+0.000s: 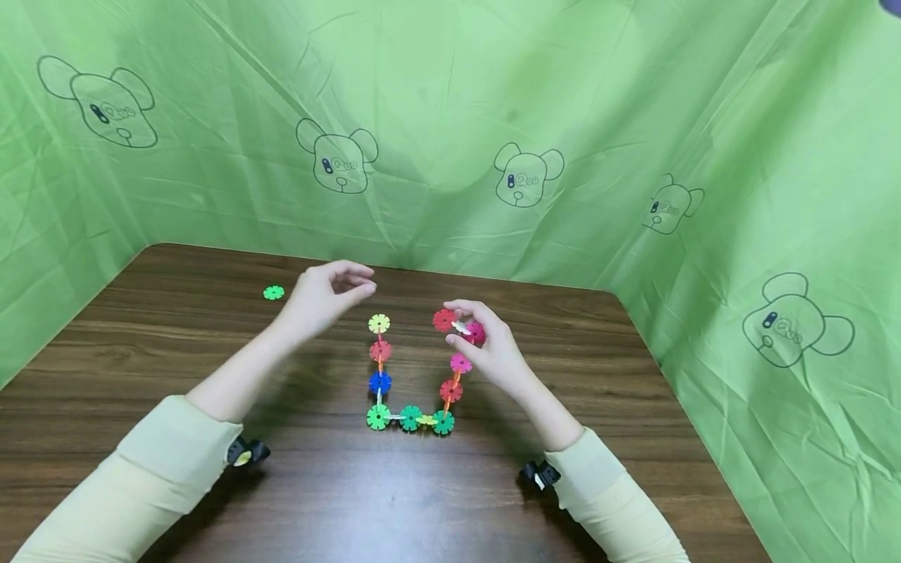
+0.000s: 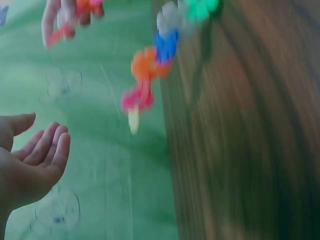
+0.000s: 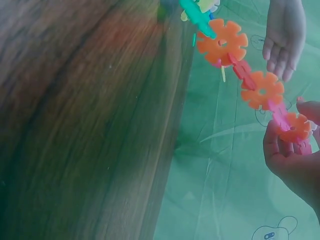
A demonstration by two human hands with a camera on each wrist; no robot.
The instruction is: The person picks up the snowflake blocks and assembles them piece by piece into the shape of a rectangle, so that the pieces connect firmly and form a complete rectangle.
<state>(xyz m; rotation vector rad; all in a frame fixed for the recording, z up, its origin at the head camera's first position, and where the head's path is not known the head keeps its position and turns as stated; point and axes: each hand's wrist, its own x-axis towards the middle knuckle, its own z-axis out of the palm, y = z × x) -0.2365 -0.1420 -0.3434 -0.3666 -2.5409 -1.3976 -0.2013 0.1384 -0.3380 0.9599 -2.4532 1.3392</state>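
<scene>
A chain of notched, flower-shaped plastic discs (image 1: 411, 418) in several colours forms a U on the table. Its left arm ends in a yellow disc (image 1: 379, 323); a red disc (image 1: 443, 320) tops the right arm. My right hand (image 1: 498, 356) grips the chain near that upper right end. In the right wrist view its thumb and curled fingers are around an orange-looking disc (image 3: 293, 128), partly covering it. My left hand (image 1: 318, 299) hovers beyond and left of the yellow disc. Its fingers are loosely bent with nothing between them, as the left wrist view also shows.
One loose green disc (image 1: 274, 292) lies near the back left of the wooden table (image 1: 563, 500). Green cloth (image 1: 436, 94) with printed bear heads hangs behind and at both sides. Small black wrist cameras (image 1: 540, 475) sit at the sleeve cuffs.
</scene>
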